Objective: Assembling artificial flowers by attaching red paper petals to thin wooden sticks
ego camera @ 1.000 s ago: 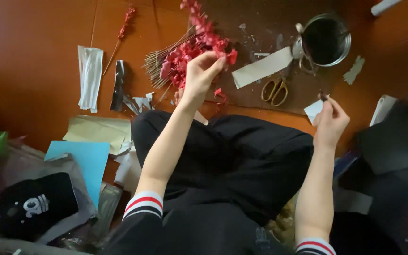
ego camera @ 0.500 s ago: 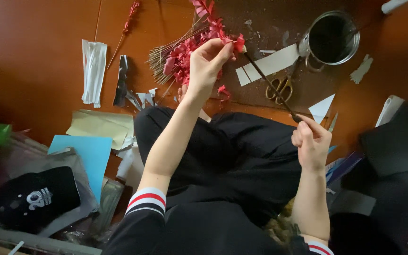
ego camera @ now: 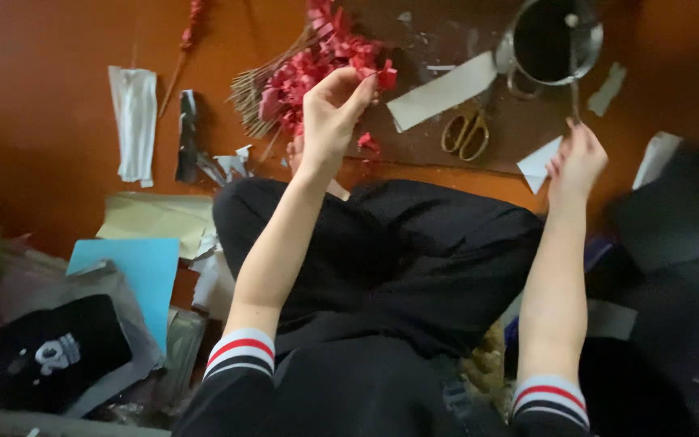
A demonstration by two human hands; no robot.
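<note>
My left hand [ego camera: 332, 109] pinches a small red paper piece [ego camera: 385, 75] at the edge of a bundle of red paper flowers on thin sticks [ego camera: 309, 69], which lies on the brown floor. To the right, my right hand [ego camera: 576, 158] grips a thin stick [ego camera: 573, 73] that stands nearly upright. Its tip reaches into a round metal cup [ego camera: 556, 36]. My crossed legs in black trousers [ego camera: 382, 259] fill the middle of the view.
Gold-handled scissors [ego camera: 464, 133] and a white paper strip [ego camera: 442, 91] lie on a dark mat between my hands. A white paper scrap [ego camera: 537, 163] lies by my right hand. Blue paper [ego camera: 135, 271], a white folded piece [ego camera: 135, 121] and a black bag [ego camera: 50, 352] are at the left.
My right hand has swung the thin stick from lying slanted toward my left hand to pointing up into the metal cup. My left hand stays at the red bundle.
</note>
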